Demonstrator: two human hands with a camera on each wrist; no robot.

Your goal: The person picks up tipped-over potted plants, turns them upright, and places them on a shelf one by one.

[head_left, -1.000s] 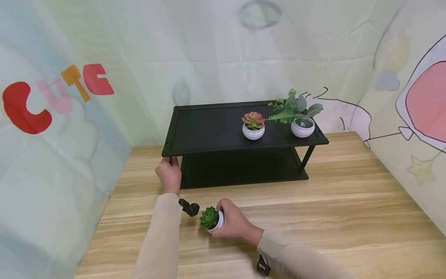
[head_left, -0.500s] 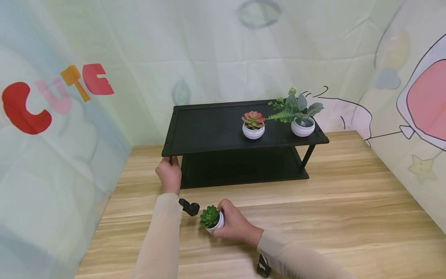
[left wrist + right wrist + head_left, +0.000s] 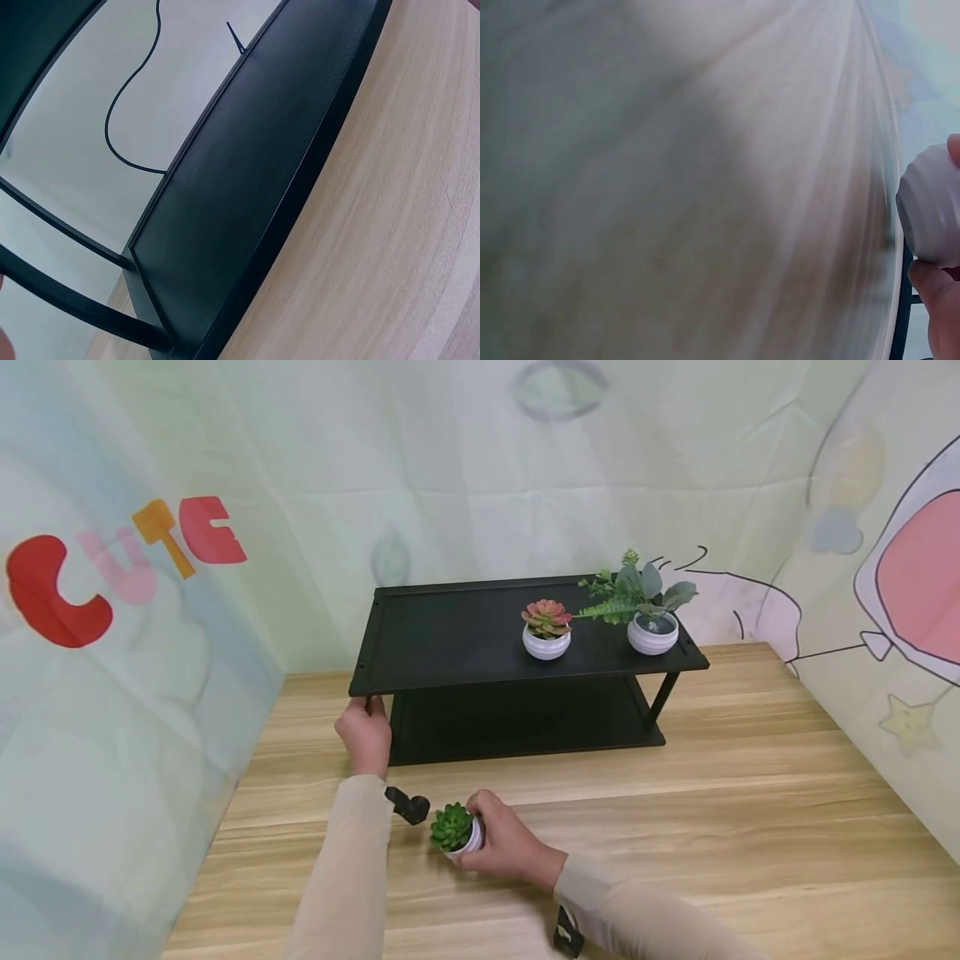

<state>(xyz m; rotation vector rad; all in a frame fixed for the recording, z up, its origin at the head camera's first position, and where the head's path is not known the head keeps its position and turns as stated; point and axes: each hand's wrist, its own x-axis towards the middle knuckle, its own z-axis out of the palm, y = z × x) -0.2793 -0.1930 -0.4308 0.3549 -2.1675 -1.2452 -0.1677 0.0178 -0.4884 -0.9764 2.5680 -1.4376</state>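
Note:
With its fingers under the front left corner of a black two-tier shelf, my left hand grips the shelf's upright there, and the hand covers most of that post. In the left wrist view the lower board and two end posts show, with only a sliver of hand at the edge. Closer to me, my right hand holds a green succulent by its white ribbed pot, tilted so the leaves face left. The right wrist view shows that pot between thumb and fingers.
On the top board stand a pink-red succulent in a white pot and, to its right, a leafy green plant in another white pot. The shelf stands on a wood-grain table. Printed cloth hangs behind and at both sides.
The green succulent has turned very slightly in my right hand, its leaves facing a little more upward. My left hand and the shelf stay in place.

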